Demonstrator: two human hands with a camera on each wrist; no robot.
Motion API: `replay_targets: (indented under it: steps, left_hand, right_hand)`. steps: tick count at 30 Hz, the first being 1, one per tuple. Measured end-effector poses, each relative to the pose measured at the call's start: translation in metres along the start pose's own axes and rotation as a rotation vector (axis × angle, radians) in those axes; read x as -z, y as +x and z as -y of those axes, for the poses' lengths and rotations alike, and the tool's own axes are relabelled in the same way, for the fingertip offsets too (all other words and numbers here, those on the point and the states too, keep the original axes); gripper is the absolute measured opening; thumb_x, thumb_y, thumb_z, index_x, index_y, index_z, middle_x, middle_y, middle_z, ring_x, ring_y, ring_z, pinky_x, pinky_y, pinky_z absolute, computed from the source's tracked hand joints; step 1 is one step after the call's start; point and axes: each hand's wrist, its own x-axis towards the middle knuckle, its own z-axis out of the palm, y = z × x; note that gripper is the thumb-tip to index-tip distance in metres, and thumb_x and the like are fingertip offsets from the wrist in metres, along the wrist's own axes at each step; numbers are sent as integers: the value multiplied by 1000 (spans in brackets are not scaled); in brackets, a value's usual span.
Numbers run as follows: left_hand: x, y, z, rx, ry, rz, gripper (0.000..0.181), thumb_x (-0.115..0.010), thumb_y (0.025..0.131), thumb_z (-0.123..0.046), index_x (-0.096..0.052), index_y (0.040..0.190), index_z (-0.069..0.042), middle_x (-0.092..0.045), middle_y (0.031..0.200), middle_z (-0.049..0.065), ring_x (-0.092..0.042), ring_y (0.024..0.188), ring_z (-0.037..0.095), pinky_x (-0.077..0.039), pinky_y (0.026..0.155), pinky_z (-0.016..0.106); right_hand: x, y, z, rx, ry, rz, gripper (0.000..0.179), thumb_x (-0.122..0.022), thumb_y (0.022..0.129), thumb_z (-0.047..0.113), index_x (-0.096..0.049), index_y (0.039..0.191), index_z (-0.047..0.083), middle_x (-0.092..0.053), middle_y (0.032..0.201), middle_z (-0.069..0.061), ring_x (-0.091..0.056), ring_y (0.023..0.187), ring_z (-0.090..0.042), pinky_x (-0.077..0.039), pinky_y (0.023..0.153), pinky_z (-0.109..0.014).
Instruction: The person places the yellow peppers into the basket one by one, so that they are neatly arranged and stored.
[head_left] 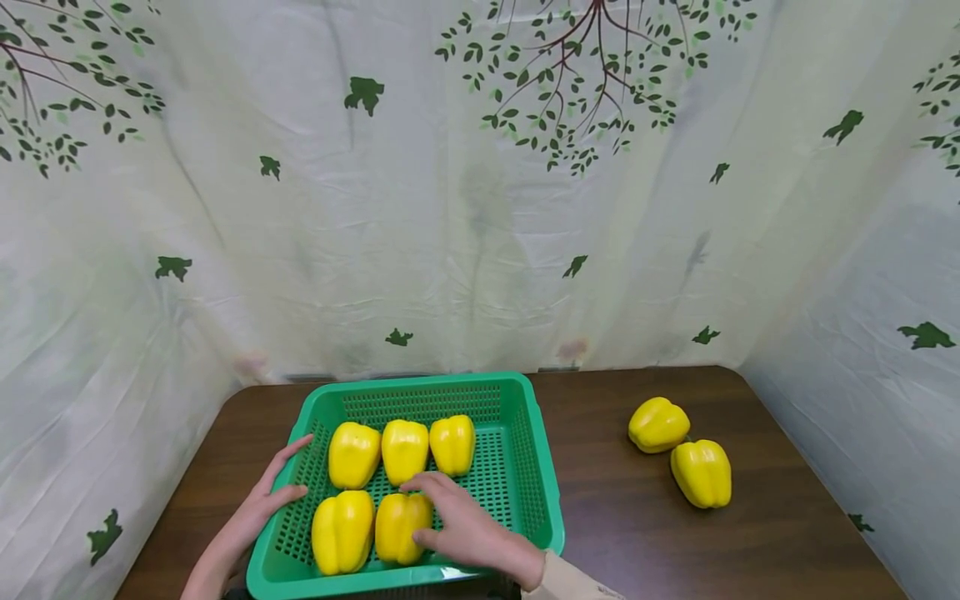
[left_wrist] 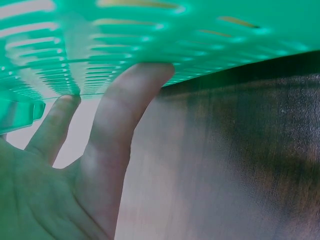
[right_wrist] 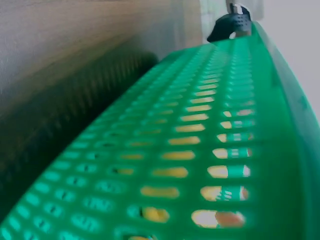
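A green perforated basket (head_left: 551,500) with several yellow bell peppers lying inside it in two rows sits on the table. My right hand (head_left: 468,525) reaches over the basket's near rim. Its fingers bend over the far side of the near-row yellow bell pepper (head_left: 401,533), and the thumb lies against that pepper's right side. At the basket's left side, my left hand (head_left: 262,500) has its thumb and fingers spread, with the fingertips at the rim. In the left wrist view, the straight thumb (left_wrist: 117,115) touches the slotted wall. The right wrist view shows only the basket's outer wall (right_wrist: 280,165), not the hand.
To the right of the basket, two more yellow bell peppers (head_left: 658,425) lie close together on the dark wooden table (head_left: 615,533). A pale curtain (head_left: 480,250) with leaf prints hangs behind the table and along both sides.
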Motion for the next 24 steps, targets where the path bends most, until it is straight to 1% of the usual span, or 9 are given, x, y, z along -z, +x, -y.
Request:
replay_targets:
  steps: [5, 7, 9, 12, 15, 22, 24]
  left_hand:
    - [-2, -1, -1, 34, -21, -15, 64, -47, 99, -15, -12, 152, -21, 3, 155, 18, -42, 122, 28, -50, 86, 38]
    - [-3, -2, -1, 42, -25, -14, 64, -46, 99, -15, -11, 152, -21, 3, 155, 18, -38, 125, 34, -50, 86, 40]
    - [-3, -2, -2, 49, -27, -17, 65, -46, 99, -15, -10, 152, -22, 3, 155, 18, -36, 126, 36, -49, 87, 40]
    - [-4, -3, -4, 57, -33, -16, 65, -47, 99, -15, -10, 153, -22, 2, 155, 17, -35, 126, 35, -48, 87, 38]
    - [-4, -3, -4, 58, -41, -16, 65, -47, 99, -15, -10, 153, -22, 2, 155, 17, -34, 127, 35, -48, 87, 38]
    - [-4, -2, -4, 75, -62, -14, 65, -46, 99, -16, -9, 152, -24, 2, 155, 17, -33, 127, 37, -48, 89, 43]
    - [-4, -2, -4, 74, -64, -10, 65, -46, 99, -16, -9, 152, -24, 2, 155, 17, -34, 127, 37, -48, 89, 43]
  right_hand:
    - [12, -4, 1, 6, 4, -37, 47, -65, 91, 14, -49, 135, 11, -47, 136, -1, -46, 123, -19, -42, 96, -32]
    - [17, -5, 1, -4, 10, -50, 48, -65, 91, 15, -48, 136, 12, -48, 136, -1, -46, 123, -18, -42, 96, -33]
    - [22, -7, 1, -6, 13, -62, 49, -65, 91, 16, -48, 137, 12, -48, 136, -1, -47, 122, -18, -42, 96, -34]
    - [28, -10, 1, -16, 29, -79, 48, -65, 92, 18, -48, 137, 15, -48, 136, -1, -48, 120, -17, -43, 94, -35]
    - [34, -13, 1, -36, 56, -94, 49, -65, 92, 21, -47, 137, 17, -47, 136, -1, -48, 119, -17, -43, 94, -36]
    - [48, -22, -3, -25, 115, -136, 51, -64, 92, 22, -45, 139, 14, -46, 138, -3, -45, 123, -29, -43, 94, -38]
    - [54, -25, -6, -20, 129, -148, 51, -64, 93, 21, -45, 140, 13, -46, 139, -4, -45, 123, -30, -43, 95, -38]
